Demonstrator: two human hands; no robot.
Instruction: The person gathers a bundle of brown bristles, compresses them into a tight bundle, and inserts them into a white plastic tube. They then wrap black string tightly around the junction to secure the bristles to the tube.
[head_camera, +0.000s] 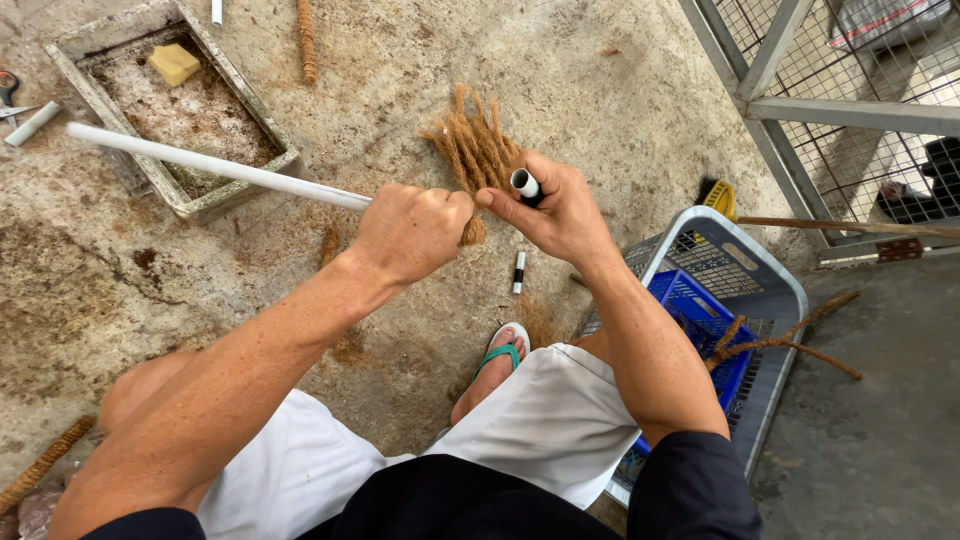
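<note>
My left hand (410, 232) is closed around a long white pipe (200, 162) that runs up and to the left. It also pinches the base of a fan of brown coir rope strands (476, 148) at the pipe's near end. My right hand (555, 210) touches the same bundle from the right. It holds a small black roll with a white core (525, 184) between thumb and fingers. The pipe's near end is hidden under my hands.
A rectangular concrete tray (235, 100) with a yellow sponge (174, 63) lies at upper left. A small black-and-white tube (519, 272) lies on the concrete floor. A grey basket (775, 290) holding a blue crate (700, 305) and coir ropes stands right, by a wire fence (850, 110).
</note>
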